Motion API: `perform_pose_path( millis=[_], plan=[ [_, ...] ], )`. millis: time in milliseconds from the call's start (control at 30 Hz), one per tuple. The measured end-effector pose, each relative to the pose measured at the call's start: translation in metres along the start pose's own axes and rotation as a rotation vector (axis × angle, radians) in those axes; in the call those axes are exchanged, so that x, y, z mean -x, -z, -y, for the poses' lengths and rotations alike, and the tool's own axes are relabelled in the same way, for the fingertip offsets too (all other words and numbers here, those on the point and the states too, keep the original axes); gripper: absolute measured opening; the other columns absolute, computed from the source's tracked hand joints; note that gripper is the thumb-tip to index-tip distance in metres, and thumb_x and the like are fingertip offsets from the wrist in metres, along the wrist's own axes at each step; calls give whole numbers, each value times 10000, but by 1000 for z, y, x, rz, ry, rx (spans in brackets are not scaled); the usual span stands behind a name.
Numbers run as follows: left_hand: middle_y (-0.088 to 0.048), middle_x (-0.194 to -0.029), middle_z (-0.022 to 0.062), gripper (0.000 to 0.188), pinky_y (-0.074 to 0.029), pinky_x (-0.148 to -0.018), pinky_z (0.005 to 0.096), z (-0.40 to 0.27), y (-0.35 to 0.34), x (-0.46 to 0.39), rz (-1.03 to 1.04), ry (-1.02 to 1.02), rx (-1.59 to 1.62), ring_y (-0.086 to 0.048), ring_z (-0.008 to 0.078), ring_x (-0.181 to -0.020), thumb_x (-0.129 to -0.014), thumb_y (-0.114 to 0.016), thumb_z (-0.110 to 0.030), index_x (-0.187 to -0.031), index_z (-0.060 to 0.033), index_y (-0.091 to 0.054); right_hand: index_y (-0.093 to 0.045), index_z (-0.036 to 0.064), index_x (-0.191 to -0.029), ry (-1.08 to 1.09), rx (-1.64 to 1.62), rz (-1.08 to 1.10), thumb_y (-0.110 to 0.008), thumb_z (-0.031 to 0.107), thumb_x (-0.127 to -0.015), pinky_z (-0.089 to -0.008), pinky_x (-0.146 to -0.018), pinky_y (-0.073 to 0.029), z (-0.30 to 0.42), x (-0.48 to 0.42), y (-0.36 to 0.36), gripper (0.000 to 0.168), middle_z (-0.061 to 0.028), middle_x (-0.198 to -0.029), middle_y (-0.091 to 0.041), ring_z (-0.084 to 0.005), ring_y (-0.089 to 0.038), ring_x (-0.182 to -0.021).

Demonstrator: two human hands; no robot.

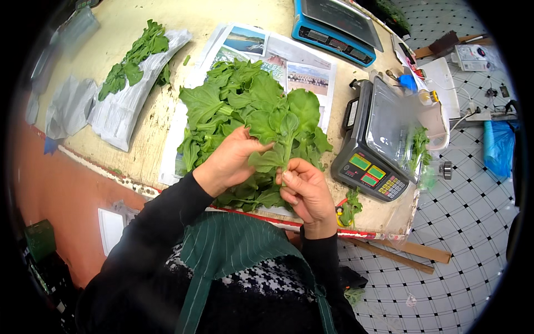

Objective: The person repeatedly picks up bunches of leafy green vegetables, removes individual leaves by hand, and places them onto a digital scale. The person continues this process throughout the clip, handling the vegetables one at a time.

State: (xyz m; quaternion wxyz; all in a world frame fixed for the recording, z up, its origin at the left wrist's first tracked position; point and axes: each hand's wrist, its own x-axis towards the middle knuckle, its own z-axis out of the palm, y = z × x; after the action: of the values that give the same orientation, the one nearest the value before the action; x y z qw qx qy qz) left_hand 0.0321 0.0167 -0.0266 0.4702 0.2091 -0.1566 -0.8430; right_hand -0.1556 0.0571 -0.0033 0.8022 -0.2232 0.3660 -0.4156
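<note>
Over the pile of leafy greens (217, 98), I hold up a leafy green sprig (288, 133) with broad, rounded leaves. Its lower stem is pinched between the thumb and fingers of my right hand (306, 192). My left hand (229, 160) grips the sprig's left side, thumb against its leaves; some of those fingertips are hidden behind foliage. Beneath the pile lie printed sheets with photographs (311, 79), on a worn wooden table (150, 104). Close to my right wrist, a small sprig (350, 206) partly covers a tool with red and yellow handles (343, 217).
A black digital scale (361, 167) with a plastic-covered pan stands on the right, some greens at its edge. Farther back is a blue scale (298, 29). Greens (144, 50) lie on a grey-white wrapped packet (125, 104) at left. The table's red-and-white front edge (367, 234) runs before me.
</note>
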Motion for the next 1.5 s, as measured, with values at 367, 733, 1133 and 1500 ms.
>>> perform_pose_path(
  millis=[367, 733, 1133, 1500],
  plan=[
    [-633, -999, -12, 92, -502, -794, 279, 10, 10, -3, -97, 10, -140, -605, 94, -875, -941, -553, -120, -1009, -86, -605, -571, 18, -963, 129, -128, -37, -577, 29, -907, -195, -472, -351, 5, 14, -1, 57, -100, -850, -620, -50, -415, -537],
    [-618, -862, 6, 221, -445, -706, 228, 8, -6, 10, -104, -4, -340, -575, 91, -793, -985, -502, -288, -920, -91, -578, -568, 39, -908, 101, -315, -94, -573, 41, -916, -191, -500, -355, 11, 20, 7, 10, -83, -857, -597, -47, -392, -565],
    [-565, -873, -35, 119, -416, -712, 208, 20, -21, 12, -72, -109, -460, -536, 64, -801, -902, -636, -140, -986, -80, -577, -569, 34, -943, 264, -128, -198, -598, 34, -899, -217, -493, -385, -3, 34, -1, 53, -78, -810, -613, -51, -404, -524],
    [-477, -885, -26, 113, -383, -699, 196, 46, -44, 28, -49, -353, -780, -438, 39, -766, -894, -591, -23, -894, -50, -482, -544, -15, -928, 596, 331, -483, -624, 3, -879, -196, -469, -439, -17, 36, -3, 95, -38, -769, -561, -52, -511, -558]
  ],
)
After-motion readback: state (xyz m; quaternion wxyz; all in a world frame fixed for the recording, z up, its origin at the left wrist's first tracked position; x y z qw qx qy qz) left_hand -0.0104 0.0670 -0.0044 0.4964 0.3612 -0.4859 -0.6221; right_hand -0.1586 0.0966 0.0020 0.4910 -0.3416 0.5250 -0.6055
